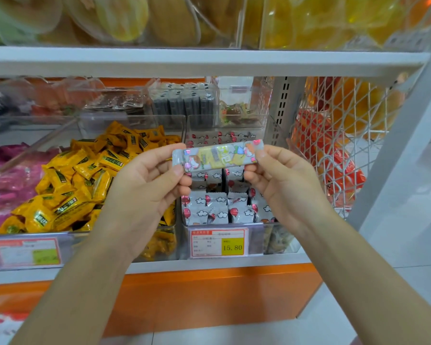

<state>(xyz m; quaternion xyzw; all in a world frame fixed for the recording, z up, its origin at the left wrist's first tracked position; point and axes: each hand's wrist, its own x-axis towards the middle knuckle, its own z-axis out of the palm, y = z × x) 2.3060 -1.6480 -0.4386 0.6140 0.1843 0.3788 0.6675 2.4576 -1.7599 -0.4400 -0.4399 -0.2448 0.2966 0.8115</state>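
The left hand [144, 188] and right hand [284, 185] are each pinching one end of a long cartoon-printed snack packet [217, 155], each grip closing thumb against fingers, holding it level above the clear bin [255, 240] of cloud-printed packets [219, 212], beside yellow packets [85, 183].

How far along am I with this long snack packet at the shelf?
Done: the long packet is up off the shelf. In hand: left hand and right hand pinch its ends, holding it above the cloud-print packets. Left: setting it down or taking it away; it lies in no bin yet.
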